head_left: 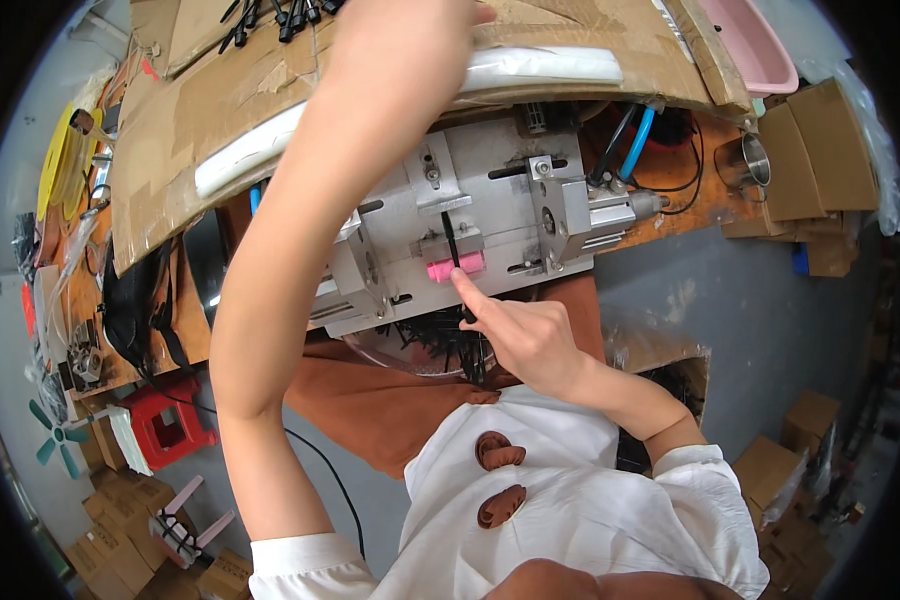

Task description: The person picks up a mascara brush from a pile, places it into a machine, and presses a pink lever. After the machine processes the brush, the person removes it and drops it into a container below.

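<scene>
My right hand [532, 338] is at the metal fixture [490, 190], its index finger stretched onto a thin black rod [450, 238]. The rod lies across a bright pink block [457, 266] at the front of the fixture. Its lower end shows beside my thumb, with the other fingers curled in. My left arm crosses over the fixture's left side. At the top edge, my left hand [410, 35] is over the cardboard surface, near several black rod-like parts [280, 18]; its fingers are mostly cut off by the frame.
Metal cylinder blocks [582, 210] flank the fixture, with blue tubes [638, 143] at the right. Below sits a container of black rods [440, 345]. A padded white strip [545, 68] edges the cardboard. A metal cup [745, 160] stands right; a red stool [170, 425] is at lower left.
</scene>
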`<action>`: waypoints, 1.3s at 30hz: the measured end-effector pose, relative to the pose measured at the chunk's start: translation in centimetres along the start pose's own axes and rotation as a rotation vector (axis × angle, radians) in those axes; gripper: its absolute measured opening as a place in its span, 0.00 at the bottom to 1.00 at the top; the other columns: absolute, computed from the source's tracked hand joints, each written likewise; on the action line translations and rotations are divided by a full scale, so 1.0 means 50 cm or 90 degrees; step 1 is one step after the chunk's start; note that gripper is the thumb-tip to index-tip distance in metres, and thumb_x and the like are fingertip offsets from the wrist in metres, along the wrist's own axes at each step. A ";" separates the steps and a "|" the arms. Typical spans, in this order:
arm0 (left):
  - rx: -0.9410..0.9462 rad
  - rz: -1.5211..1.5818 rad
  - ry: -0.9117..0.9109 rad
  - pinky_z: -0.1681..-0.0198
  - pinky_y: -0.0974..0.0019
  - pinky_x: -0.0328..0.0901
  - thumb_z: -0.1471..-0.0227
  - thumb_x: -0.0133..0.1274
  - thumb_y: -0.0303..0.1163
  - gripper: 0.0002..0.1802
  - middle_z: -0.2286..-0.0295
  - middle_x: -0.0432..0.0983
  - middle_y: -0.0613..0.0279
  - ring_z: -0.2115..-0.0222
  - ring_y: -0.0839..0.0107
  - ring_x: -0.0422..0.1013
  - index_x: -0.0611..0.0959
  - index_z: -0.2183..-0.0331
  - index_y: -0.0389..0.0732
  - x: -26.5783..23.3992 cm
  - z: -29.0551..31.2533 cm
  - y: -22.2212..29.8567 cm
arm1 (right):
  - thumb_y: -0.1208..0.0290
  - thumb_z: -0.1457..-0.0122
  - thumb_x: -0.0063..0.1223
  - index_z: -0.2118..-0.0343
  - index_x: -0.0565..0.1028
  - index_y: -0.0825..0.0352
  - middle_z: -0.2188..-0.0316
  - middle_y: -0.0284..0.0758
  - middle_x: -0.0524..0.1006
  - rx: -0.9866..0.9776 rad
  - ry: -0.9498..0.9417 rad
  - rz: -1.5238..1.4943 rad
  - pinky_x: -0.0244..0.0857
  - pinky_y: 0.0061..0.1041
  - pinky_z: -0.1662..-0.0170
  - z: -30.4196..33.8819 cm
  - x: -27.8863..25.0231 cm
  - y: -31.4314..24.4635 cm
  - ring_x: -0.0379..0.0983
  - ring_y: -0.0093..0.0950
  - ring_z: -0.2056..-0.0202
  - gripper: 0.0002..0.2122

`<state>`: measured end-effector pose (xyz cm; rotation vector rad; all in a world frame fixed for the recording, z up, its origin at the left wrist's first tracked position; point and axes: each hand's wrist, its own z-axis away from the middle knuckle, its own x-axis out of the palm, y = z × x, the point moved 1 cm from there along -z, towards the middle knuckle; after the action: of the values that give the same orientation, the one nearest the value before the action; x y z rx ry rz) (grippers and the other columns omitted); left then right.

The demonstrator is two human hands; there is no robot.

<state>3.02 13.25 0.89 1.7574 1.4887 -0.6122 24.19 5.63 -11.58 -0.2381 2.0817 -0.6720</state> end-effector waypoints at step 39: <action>-0.197 0.212 -0.242 0.59 0.59 0.65 0.52 0.53 0.22 0.05 0.71 0.72 0.49 0.67 0.53 0.70 0.78 0.69 0.32 -0.093 0.046 -0.009 | 0.81 0.55 0.59 0.46 0.69 0.73 0.84 0.30 0.68 -0.029 0.055 0.003 0.61 0.23 0.81 0.016 -0.004 -0.002 0.66 0.21 0.84 0.28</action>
<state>1.81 8.60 2.90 1.5001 0.9475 -0.4794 24.94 5.33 -11.74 -0.2333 2.1821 -0.6426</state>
